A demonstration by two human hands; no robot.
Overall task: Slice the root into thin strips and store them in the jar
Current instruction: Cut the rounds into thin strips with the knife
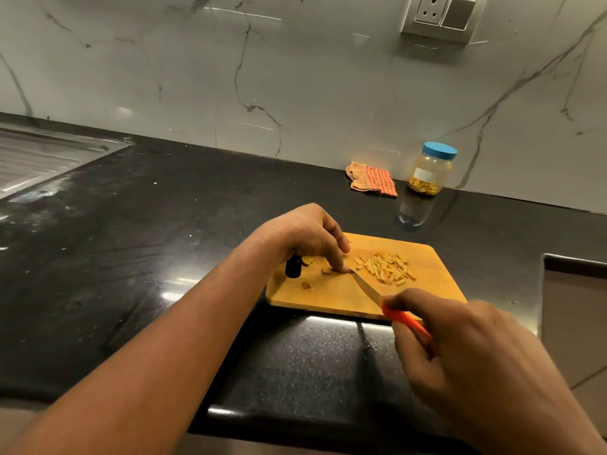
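Pinning a small root piece [340,270] to the cutting board [328,300] with the curled fingertips of my left hand [308,239], I grip the knife [368,289] in my right hand [460,349], fingers wrapped round its orange handle. The blade slants across the board, and its tip touches the piece just beside my fingertips. To the right of the blade, a loose heap of pale yellow strips [386,267] lies on the board. A few brownish scraps [307,285] sit near the board's left end, close to a short black object [293,266] at its edge; I cannot tell what that is. The board rests at the front of the dark bench [131,224]. The jar [430,172] stands upright at the back against the marble wall, well apart from the board, with its blue lid [439,150] on and some yellow strips in its bottom. A crumpled orange checked cloth [371,178] lies just to its left. A steel sink [39,152] is set into the bench at far left.
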